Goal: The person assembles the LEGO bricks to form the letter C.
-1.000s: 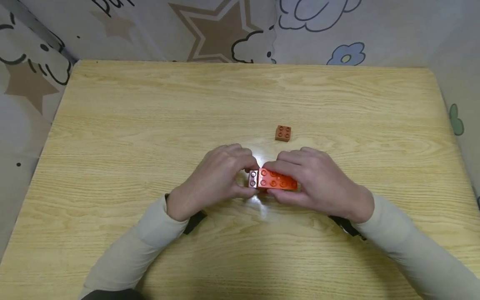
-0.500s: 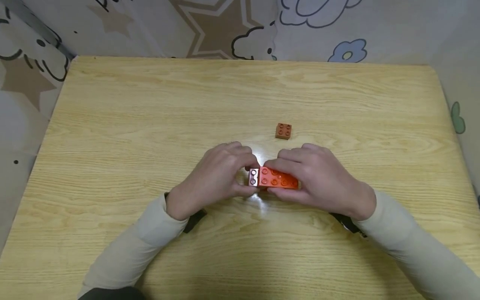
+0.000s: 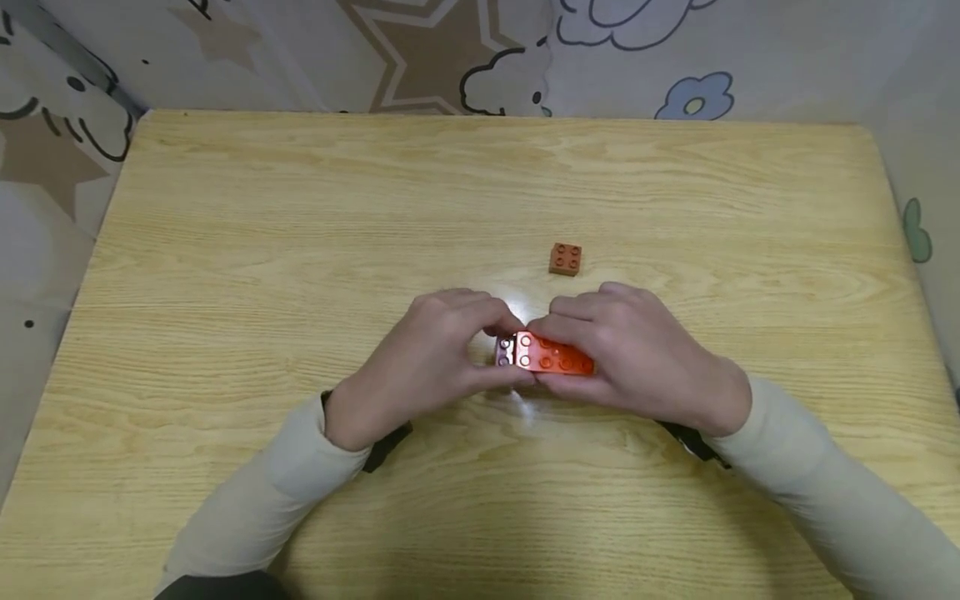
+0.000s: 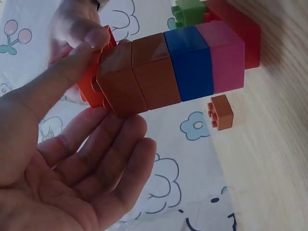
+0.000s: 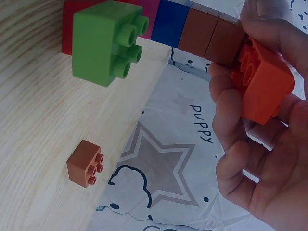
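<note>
An orange-red brick [image 3: 555, 357] lies across the top of a brick tower in the head view. My right hand [image 3: 633, 358] grips its right part between thumb and fingers. With thumb and forefinger, my left hand [image 3: 427, 358] pinches the brick's left end; its other fingers are loosely bent in the left wrist view. Under it are two brown bricks [image 4: 153, 71], then a blue brick [image 4: 192, 65] and a pink brick [image 4: 224, 57], on a long red brick [image 4: 245, 36]. A green brick [image 5: 96, 45] is beside the tower's foot. The brick's join to the tower is partly hidden.
A loose small brown brick [image 3: 566, 259] lies on the wooden table [image 3: 337, 208], beyond the hands. Patterned walls [image 3: 622, 62] stand behind the table and along both sides.
My left thumb and forefinger have slid right, from the tower's top onto the orange-red brick's left end. My right hand keeps its grip. The head view has tilted slightly.
</note>
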Demonstrator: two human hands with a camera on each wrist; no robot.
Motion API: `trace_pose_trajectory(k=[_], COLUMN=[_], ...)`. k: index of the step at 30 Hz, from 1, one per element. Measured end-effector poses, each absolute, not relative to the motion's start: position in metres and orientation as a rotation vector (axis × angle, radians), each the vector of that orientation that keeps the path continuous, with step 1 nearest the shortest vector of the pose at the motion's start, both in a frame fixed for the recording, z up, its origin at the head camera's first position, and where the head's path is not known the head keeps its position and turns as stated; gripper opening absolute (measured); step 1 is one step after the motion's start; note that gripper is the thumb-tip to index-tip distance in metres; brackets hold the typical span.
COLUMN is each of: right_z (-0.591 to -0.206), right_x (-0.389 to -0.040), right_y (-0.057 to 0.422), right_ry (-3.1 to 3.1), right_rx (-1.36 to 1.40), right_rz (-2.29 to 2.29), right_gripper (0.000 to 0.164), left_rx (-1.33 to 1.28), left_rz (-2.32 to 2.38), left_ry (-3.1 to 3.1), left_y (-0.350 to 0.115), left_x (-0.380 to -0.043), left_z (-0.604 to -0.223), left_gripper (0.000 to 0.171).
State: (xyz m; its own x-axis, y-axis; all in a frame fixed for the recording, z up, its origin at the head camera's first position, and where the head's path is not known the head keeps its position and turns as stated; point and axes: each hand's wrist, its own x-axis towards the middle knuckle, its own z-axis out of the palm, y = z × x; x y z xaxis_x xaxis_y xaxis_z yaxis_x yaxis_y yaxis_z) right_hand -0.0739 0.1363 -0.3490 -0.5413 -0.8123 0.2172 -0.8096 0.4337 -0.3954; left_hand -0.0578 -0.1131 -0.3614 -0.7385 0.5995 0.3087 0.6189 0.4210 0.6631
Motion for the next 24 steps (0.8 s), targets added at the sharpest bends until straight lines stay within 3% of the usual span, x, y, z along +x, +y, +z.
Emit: trace_pose_trajectory(k=[15, 24], right_z=[-0.3460, -0.3463], right_x=[-0.0722, -0.0680], right_y=[0.1311, 0.1322], right_ry=[2.669, 2.703], right_rx=[-1.461, -1.348], right_rz=[-0.688, -0.628], right_gripper=[0.025, 0.037], left_rx=[-1.160, -1.163], left_rz=[-1.049, -1.002], left_ry=[-2.639, -2.677], left_y=[-0.1104, -0.1100], left_x=[-0.0573, -0.0562], left_z=[-0.3627, -0.3618], left_gripper=[0.036, 0.038])
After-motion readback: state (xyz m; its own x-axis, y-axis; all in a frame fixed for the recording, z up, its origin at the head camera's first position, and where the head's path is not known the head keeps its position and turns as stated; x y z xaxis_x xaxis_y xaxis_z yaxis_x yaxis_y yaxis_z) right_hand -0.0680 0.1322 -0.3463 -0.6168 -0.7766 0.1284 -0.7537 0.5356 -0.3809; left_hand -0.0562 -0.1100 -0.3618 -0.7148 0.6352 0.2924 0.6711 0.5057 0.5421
